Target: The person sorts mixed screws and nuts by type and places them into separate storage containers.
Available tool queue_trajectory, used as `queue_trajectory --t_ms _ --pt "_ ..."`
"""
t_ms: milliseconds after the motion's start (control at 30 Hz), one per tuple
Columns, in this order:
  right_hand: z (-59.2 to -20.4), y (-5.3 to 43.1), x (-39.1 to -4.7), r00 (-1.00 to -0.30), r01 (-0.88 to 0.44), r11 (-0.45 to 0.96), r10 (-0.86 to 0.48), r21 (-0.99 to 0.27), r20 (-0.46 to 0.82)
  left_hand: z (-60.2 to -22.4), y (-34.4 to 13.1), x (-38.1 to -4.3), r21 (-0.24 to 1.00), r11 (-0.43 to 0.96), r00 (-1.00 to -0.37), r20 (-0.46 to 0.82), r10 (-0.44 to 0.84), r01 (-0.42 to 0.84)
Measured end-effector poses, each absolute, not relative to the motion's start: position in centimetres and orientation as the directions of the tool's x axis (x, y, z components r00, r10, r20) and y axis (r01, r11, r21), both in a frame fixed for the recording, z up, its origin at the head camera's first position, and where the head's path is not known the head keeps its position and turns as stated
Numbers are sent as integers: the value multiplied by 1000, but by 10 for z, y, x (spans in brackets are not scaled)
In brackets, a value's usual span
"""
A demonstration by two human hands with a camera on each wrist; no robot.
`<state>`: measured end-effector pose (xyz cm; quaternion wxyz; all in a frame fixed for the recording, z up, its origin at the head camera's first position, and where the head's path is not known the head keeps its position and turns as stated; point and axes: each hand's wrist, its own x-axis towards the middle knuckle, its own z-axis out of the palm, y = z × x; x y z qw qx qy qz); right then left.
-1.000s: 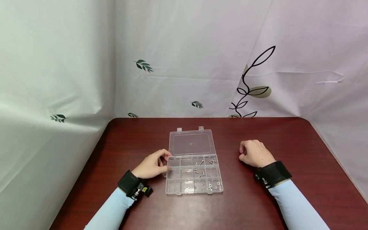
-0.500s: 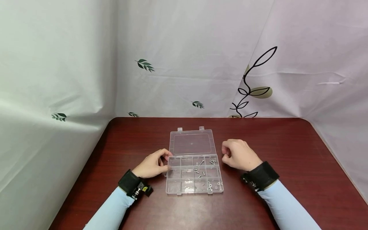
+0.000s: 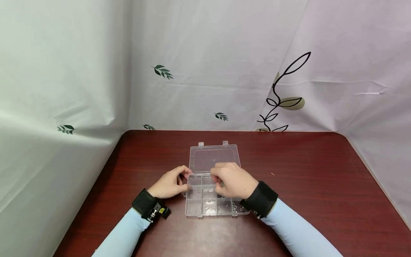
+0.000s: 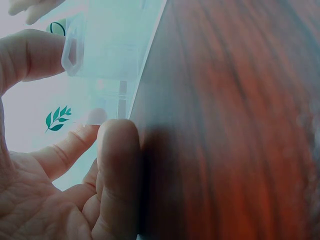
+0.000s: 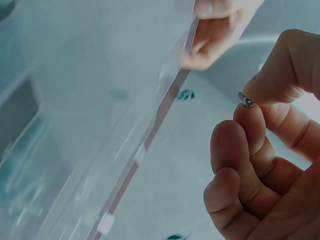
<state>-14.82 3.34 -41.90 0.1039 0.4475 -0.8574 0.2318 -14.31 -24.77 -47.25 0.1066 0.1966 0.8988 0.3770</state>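
Note:
A clear plastic compartment box (image 3: 193,207) lies on the table with its lid (image 3: 208,157) folded back. My left hand (image 3: 168,184) holds the box's left edge between thumb and fingers; in the left wrist view the thumb touches a small plastic loop (image 4: 73,52) on the side. Over the upper middle compartments hovers my right hand (image 3: 236,180), pinching a small metal screw (image 5: 245,100) between thumb and index finger, the other fingers curled. It hides much of the box's right half. Washers or nuts (image 3: 234,207) show in the lower right compartment.
On the brown table (image 3: 305,157), to the right of the box, lies a small screw-like piece (image 3: 272,174). Pale cloth (image 3: 192,71) with leaf prints hangs behind and along the sides of the table.
My right hand has moved left from beside the box to above its compartments, uncovering the small piece on the table. The left hand and the box have stayed put.

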Motion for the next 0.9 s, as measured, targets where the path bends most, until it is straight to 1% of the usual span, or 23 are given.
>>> queue_trajectory --t_ms 100,200,300,500,700,900 --pt "-418 24 -145 -552 -832 464 -746 -303 373 -472 -248 -144 722 636 -900 -44 434 272" --pt "-420 21 -144 -524 -851 454 -776 -264 353 -472 -247 -144 724 636 -899 -48 435 268" --pt "-422 24 -143 -516 -856 467 -789 -221 333 -472 -247 -144 725 635 -899 -52 435 266" --pt "-423 42 -146 -540 -841 511 -773 -176 334 -472 -248 -143 719 643 -903 -50 427 265" --pt "-429 70 -154 -566 -818 560 -741 -132 362 -471 -248 -142 719 643 -904 -47 426 266" --pt "-437 111 -164 -649 -744 654 -657 -137 384 -471 -248 -143 722 639 -903 -49 427 264"
